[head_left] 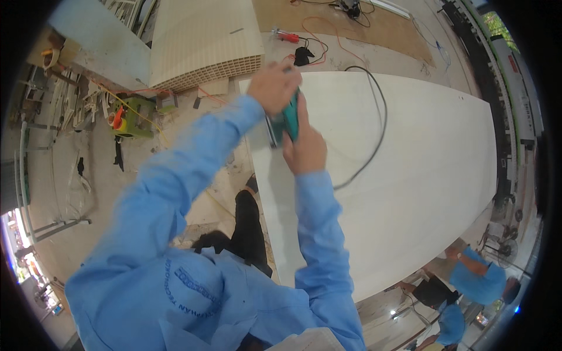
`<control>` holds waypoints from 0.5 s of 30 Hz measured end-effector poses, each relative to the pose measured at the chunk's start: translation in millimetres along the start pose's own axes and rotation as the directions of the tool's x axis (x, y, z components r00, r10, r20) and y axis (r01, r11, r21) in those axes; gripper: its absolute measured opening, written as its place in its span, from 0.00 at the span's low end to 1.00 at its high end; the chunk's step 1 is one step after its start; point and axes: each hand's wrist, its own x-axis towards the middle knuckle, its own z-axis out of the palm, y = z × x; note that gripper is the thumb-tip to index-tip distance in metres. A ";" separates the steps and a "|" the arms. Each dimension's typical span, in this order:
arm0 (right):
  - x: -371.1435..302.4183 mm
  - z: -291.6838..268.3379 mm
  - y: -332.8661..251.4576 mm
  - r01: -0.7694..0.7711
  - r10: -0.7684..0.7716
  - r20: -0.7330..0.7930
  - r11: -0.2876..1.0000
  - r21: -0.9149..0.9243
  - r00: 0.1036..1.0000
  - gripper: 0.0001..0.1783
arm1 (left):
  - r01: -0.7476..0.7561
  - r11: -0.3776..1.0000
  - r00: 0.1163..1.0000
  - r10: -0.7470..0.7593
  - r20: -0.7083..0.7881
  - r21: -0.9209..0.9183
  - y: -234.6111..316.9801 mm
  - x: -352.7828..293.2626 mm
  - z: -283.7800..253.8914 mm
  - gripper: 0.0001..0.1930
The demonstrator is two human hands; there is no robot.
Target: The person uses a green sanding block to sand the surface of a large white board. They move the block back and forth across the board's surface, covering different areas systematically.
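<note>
A green corded power tool (pixel 290 119) with a flat grey plate on its left side is at the left edge of a large white panel (pixel 404 164). Its exact kind is hard to tell. My left hand (pixel 274 88), slightly blurred, is closed over the tool's far end. Nearer to me, my right hand (pixel 306 151) wraps round its body, thumb and fingers on opposite sides. Part of the tool is hidden by both hands. A black cable (pixel 383 126) loops across the panel to the right of my hands.
Ribbed cream boards (pixel 205 47) are stacked at the far left. A red-handled tool (pixel 287 37) and orange cords lie beyond the panel. A green machine (pixel 134 117) stands on the floor at left. People in blue shirts (pixel 477 278) are at the lower right.
</note>
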 end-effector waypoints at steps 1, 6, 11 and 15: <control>25.4 4.8 -6.1 -0.014 0.013 -0.034 0.999 -0.034 0.999 0.54 | 0.002 1.000 0.999 -0.002 0.050 0.007 -25.1 20.2 -1.3 0.13; 64.0 29.3 -15.3 -0.036 0.036 0.023 0.999 0.009 0.999 0.55 | -0.048 0.999 0.998 0.047 0.032 0.026 -76.9 33.0 -7.4 0.17; -68.3 23.9 -29.3 -0.036 0.033 0.074 0.999 0.039 0.997 0.53 | 0.169 0.981 0.983 -0.175 -0.056 -0.100 27.9 -88.4 -41.8 0.12; -87.2 13.5 -35.5 -0.113 0.108 0.050 0.988 0.105 0.993 0.51 | 0.060 0.965 0.998 -0.053 0.033 -0.254 45.4 -77.2 -49.3 0.12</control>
